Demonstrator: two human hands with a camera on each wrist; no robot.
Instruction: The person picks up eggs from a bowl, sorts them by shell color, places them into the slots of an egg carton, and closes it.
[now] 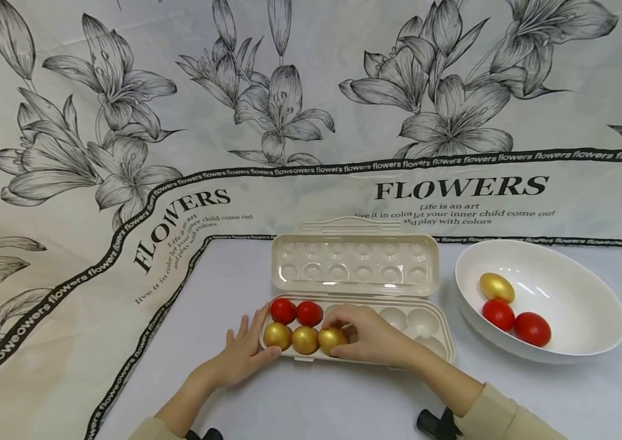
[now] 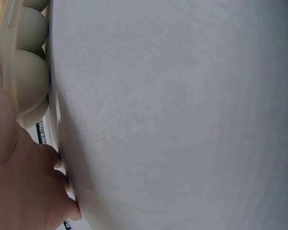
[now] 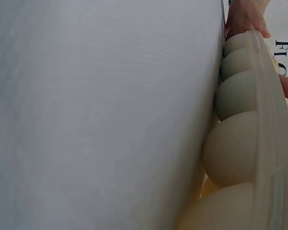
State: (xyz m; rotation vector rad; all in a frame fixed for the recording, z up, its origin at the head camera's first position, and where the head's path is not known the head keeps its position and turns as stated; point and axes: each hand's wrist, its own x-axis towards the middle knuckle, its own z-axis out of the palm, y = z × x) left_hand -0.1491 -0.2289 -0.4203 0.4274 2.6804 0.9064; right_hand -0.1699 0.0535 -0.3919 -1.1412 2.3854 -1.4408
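An open cream egg carton (image 1: pixel 423 322) lies on the table with its dimpled lid (image 1: pixel 355 269) tipped back. My left hand (image 1: pixel 236 359) rests against the carton's left end, fingers spread, thumb along the front edge. My right hand (image 1: pixel 376 336) pinches a gold egg (image 1: pixel 330 340) at the third front cup from the left. Left of it sit two more gold eggs, including the corner gold egg (image 1: pixel 277 336). Behind them are two red eggs, one being the red egg (image 1: pixel 309 313). In the right wrist view, the carton's rounded cups (image 3: pixel 233 148) hide most of the right hand.
To the right stands a white bowl (image 1: pixel 575 305) holding a gold egg (image 1: pixel 497 287) and two red eggs, one the larger red egg (image 1: pixel 532 329). A flower-printed cloth (image 1: pixel 300 201) rises behind the carton. Black wrist mounts show at the bottom edge.
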